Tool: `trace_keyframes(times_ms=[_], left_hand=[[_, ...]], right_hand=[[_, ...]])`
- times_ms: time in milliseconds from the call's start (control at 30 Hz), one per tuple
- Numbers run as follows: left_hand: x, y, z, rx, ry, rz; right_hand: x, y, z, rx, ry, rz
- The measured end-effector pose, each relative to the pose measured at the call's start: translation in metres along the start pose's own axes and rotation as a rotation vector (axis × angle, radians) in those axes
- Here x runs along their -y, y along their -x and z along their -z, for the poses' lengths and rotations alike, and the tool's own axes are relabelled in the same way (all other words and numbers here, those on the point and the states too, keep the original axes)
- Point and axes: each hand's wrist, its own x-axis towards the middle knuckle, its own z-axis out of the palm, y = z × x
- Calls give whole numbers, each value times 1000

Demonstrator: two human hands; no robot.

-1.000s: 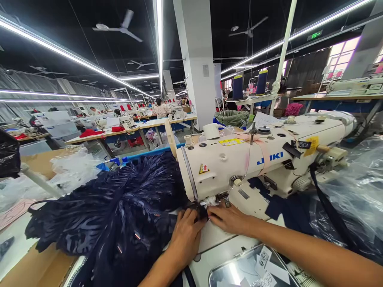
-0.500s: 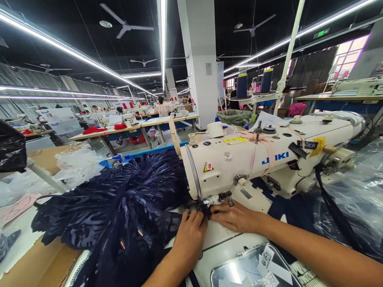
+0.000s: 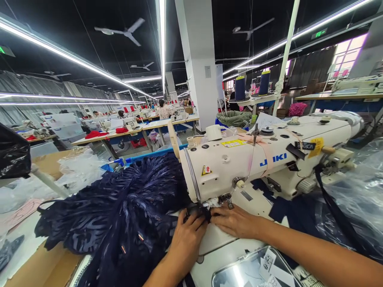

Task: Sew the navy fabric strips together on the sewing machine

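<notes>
A white sewing machine (image 3: pixel 221 167) spans the middle of the view. Just left of its needle area, my left hand (image 3: pixel 190 235) presses down with bent fingers on dark navy fabric (image 3: pixel 194 209). Close by on the right, my right hand (image 3: pixel 236 221) has its fingertips together at the fabric's edge, under the machine head. The needle and the fabric beneath the presser foot are mostly hidden by the head and my fingers. A large heap of gathered navy garments (image 3: pixel 119 215) spreads to the left of my left hand.
A clear-lidded tin with paper labels (image 3: pixel 269 265) lies before the machine. Navy fabric pieces (image 3: pixel 296 211) and clear plastic bags (image 3: pixel 353 199) sit at right. At left are a cardboard box (image 3: pixel 48 263) and crumpled plastic (image 3: pixel 80 167). Thread cones (image 3: pixel 240 88) stand behind.
The camera view has shifted slightly. My left hand's fingers are a little more spread over the fabric; my right hand stays in nearly the same place by the needle area.
</notes>
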Motion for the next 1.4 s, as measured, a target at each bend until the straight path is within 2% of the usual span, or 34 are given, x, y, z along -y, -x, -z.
trace_keyframes(times_ms=[100, 300, 600, 867, 1033, 1133, 1200, 1300, 1400], left_hand=[[4, 3, -3, 9, -6, -23], [15, 2, -22, -71, -21, -17], [4, -2, 7, 57, 67, 31], [9, -9, 12, 114, 94, 90], [16, -14, 15, 104, 114, 78], [19, -17, 14, 110, 113, 89], [20, -19, 12, 92, 86, 91], [20, -19, 6, -1, -36, 61], [15, -15, 0, -122, -223, 36]], right_hand=[[1, -1, 0, 10, -1, -18], [-1, -1, -2, -12, 6, -23], [2, -1, -3, -16, 16, -33], [0, -2, -8, -29, 39, -61], [-5, -1, -4, -7, -88, -114], [-13, -5, -8, -49, -147, -173], [-19, -11, -16, -97, -200, -271], [-26, -22, -30, -108, -260, -408], [-27, -28, -34, -97, -237, -412]])
